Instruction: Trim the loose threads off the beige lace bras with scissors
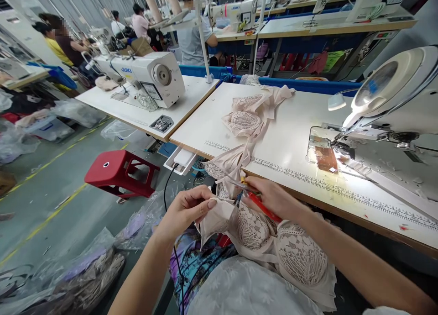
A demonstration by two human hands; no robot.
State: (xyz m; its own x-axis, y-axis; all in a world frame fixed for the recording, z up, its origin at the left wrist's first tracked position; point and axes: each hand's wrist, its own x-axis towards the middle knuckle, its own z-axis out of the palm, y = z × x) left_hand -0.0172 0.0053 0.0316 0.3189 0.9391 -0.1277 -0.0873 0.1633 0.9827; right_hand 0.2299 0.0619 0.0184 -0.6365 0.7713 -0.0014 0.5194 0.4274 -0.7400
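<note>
My left hand (190,210) pinches the edge of a beige lace bra (253,227) between thumb and fingers. The bra's lace cups hang down over my lap, and its fabric band stretches toward the pinch. My right hand (272,194) is closed around scissors with red handles (263,207). Their blades point left, close to the bra's band; I cannot tell whether they touch it. More beige bras (244,118) lie on the white sewing table (284,128), and a strip of them trails over its front edge down to my hands.
A lit sewing machine (386,128) stands at the right of the table. Another white sewing machine (147,75) is on the table to the left. A red stool (112,169) stands on the floor, with plastic bags (85,265) of fabric nearby. Several people sit farther back.
</note>
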